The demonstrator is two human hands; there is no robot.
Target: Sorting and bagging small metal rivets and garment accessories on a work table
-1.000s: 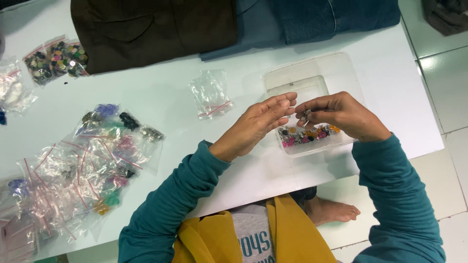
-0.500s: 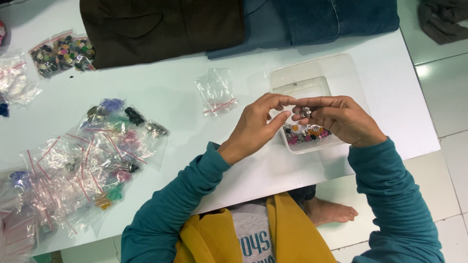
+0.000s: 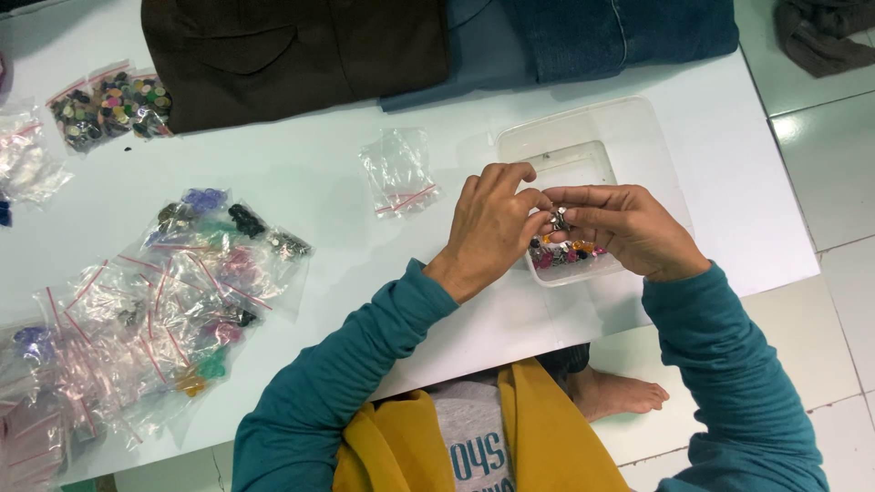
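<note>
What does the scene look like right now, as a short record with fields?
left hand: fingertips pinching small metallic pieces, met by the other hand
right hand: pinching the same pieces from the opposite side
below hands: clear plastic container holding colourful small pieces
under container: clear lid
beside left hand: empty zip bag
far left: pile of zip bags with coloured pieces
top edge: brown garment, blue jeans
surface: white table
</note>
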